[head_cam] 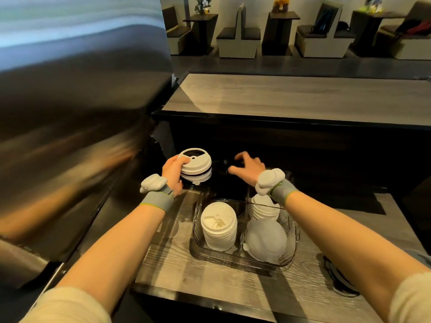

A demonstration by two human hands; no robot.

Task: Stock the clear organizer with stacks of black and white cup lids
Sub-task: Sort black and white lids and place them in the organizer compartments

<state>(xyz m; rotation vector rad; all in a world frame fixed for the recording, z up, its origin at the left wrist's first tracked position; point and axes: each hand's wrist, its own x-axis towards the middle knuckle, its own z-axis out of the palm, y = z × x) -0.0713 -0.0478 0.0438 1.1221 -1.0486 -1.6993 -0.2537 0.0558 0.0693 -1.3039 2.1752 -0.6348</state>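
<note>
A wood-grain counter point(210, 283) is set before a raised ledge point(303, 96). A blurred steel panel point(70, 113) is seen at the left. A dark object point(338, 278) of undetermined kind is laid near the counter's right edge. Booth seats point(238, 40) and tables point(283, 16) bearing plants point(281, 3) are placed beyond.

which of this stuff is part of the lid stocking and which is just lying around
Job: clear organizer, white lid stacks inside it, lid stack gripped by left hand, right hand.
Lying about: dark object at counter's right, upper counter, booth seats.
</note>
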